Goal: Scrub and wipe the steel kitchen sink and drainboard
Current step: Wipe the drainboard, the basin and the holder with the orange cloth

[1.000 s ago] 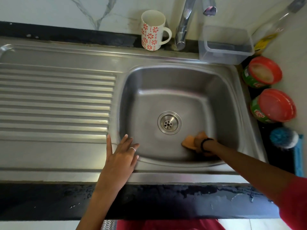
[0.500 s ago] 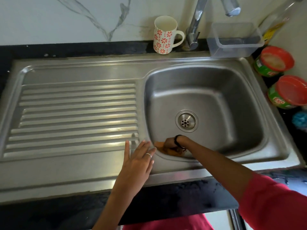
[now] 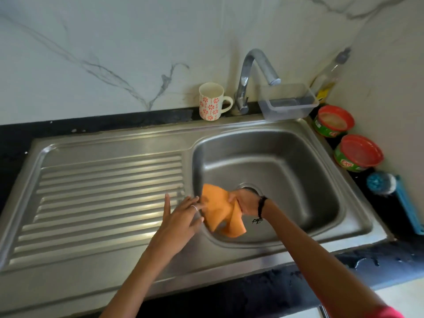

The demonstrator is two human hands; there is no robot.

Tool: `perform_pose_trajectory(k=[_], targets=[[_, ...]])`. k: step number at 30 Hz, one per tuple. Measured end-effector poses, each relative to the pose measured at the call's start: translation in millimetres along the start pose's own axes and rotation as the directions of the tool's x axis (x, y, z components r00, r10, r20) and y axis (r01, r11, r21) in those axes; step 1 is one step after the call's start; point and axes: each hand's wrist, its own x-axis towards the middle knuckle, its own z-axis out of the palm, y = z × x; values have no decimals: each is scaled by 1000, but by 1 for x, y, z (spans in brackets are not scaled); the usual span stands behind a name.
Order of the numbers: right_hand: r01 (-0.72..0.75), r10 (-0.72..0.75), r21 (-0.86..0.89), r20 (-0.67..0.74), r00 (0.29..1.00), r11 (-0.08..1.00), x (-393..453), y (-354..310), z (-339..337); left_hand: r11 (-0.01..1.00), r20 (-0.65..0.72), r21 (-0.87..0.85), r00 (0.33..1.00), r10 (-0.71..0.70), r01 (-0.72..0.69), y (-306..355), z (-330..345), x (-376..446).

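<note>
An orange wiping cloth (image 3: 221, 211) is held bunched in the right hand (image 3: 246, 204) above the steel sink basin (image 3: 286, 171), the left hand (image 3: 181, 216) flat with released grip, the ribbed steel drainboard (image 3: 103, 193) seemingly unwiped.

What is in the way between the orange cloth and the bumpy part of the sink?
Only the left hand, resting on the rim between the basin and the drainboard. The right hand holds the cloth just beside it.
</note>
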Motion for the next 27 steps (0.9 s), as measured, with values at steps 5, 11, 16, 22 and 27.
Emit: perform_pose_trajectory(k=[5,11,16,22,27], targets=[[250,-269,320,15,963,914,-45,-43,-32,984,-163,-174,987,-2,-27,17,-33,42],[381,-413,365,11,911,850,-92,-78,-65,687,-163,-726,976,-148,-17,55,-61,95],[398,-401,309,-56,914,864,-120,-95,-106,573,-102,-819,970,-219,43,89,-62,135],[512,-446,417,-251,859,751,-136,-118,-171,728,-82,-682,983,-166,66,125,-37,180],[638,-538,483,-347,768,599,-137,-152,-217,852,-3,-517,995,-101,85,147,-22,228]])
